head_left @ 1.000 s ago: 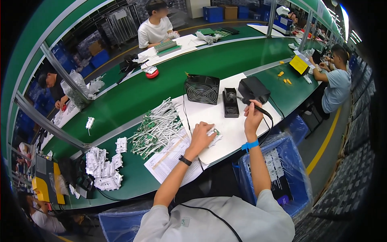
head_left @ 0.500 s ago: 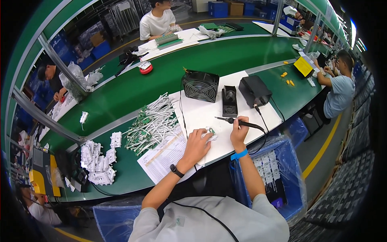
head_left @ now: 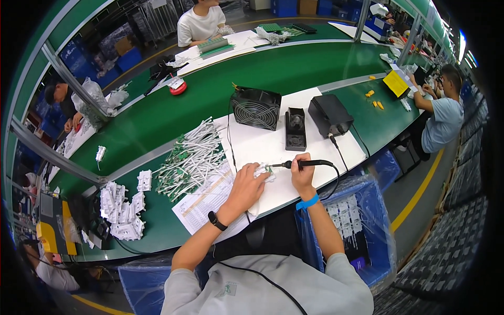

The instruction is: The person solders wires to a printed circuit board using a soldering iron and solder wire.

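My right hand (head_left: 303, 174) grips the handle of a soldering iron (head_left: 315, 163) like a pen, its tip pointing left. The tip is at a small white plastic part (head_left: 266, 174) with a bit of green on it, on the white board (head_left: 294, 186). My left hand (head_left: 248, 186) steadies this part, fingers closed on its left side and partly hiding it. Beyond the hands stand a black fan (head_left: 256, 108), a black soldering-iron holder (head_left: 295, 129) and a black box-shaped station (head_left: 331, 114); a cord runs from the station.
Green circuit boards with white wires (head_left: 190, 160) lie left of my hands, over a printed sheet (head_left: 202, 202). White plastic housings (head_left: 123, 212) are heaped further left. A lined blue bin (head_left: 386, 241) stands below right. Co-workers sit across the green belt (head_left: 220, 79) and at right.
My right hand has moved left and slightly down, bringing the iron's tip from above the board to the white part. My left hand stays on that part.
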Available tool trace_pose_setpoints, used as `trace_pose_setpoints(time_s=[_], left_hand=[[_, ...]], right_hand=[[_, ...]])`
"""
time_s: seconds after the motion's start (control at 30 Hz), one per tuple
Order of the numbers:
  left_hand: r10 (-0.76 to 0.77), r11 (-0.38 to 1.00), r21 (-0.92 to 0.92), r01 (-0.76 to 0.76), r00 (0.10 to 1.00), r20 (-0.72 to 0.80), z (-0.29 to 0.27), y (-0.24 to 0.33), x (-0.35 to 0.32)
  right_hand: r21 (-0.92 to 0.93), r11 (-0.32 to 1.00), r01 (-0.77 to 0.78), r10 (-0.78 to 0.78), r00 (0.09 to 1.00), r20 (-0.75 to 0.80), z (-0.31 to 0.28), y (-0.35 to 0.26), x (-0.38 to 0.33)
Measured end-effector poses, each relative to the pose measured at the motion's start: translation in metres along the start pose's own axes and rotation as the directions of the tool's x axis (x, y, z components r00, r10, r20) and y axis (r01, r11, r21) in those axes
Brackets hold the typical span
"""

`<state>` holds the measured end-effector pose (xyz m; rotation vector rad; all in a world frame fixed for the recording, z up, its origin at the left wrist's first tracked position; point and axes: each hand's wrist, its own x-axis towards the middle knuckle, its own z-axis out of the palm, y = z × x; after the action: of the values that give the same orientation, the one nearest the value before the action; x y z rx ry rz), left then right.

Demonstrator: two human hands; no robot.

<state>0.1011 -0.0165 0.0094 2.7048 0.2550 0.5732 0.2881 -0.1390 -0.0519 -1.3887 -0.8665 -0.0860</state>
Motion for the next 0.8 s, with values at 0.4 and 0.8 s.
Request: trace_pose_setpoints(time_s=[0.4, 0.8], left_hand=[[-0.075, 0.989, -0.124, 0.085, 0.994, 0.079, -0.006, 0.001, -0.001], [-0.075, 0.976, -0.192, 0.105, 0.984, 0.160, -0.013, -0.008, 0.001]], right_hand=[[-0.022, 1.000, 0.013, -0.012, 0.999, 0.042, 0.000, -0.007, -0.001], [-0.106, 0.972, 0.208, -0.192, 0.971, 0.139, -0.005, -0.009, 0.003]])
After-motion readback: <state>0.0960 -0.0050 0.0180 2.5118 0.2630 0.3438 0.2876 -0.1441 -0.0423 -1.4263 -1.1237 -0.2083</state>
